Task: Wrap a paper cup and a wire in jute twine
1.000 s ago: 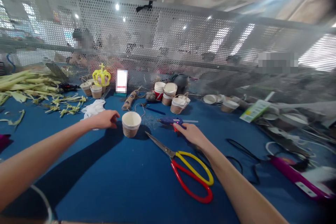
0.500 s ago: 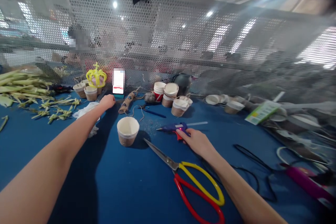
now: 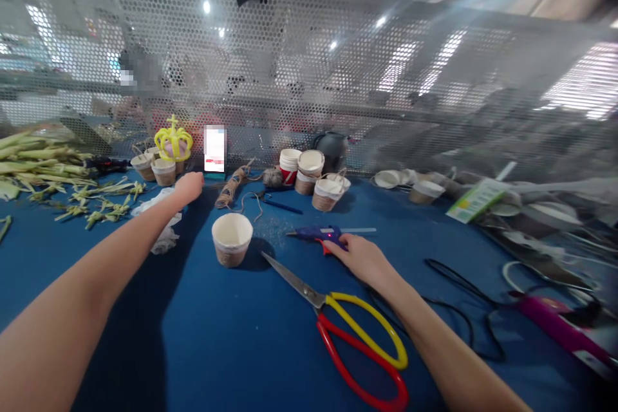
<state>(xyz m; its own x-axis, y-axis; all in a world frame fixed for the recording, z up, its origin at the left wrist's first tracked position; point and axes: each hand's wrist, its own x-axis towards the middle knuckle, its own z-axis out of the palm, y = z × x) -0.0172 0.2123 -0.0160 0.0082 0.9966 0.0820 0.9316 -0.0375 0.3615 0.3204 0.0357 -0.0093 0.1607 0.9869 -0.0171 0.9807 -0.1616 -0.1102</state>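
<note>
My right hand is closed round the handle of a blue hot glue gun with a red trigger; its nozzle points left, and a clear glue stick sticks out of its back. My left hand reaches far forward, fingers closed, left of a lit phone; what it holds, if anything, is hidden. A paper cup with brown wrapping and a white rim stands upright between my hands. Scissors with one yellow and one red handle lie in front of the glue gun. Crumpled white plastic lies under my left forearm.
A twine bundle and a blue pen lie behind the cup. Wrapped cups stand along the mesh screen. Dried husks lie left; a black cord and purple power strip lie right.
My left hand has moved from beside the cup, forward and left towards the phone, and its fingers have closed. My right hand stays on the glue gun. The view has shifted slightly.
</note>
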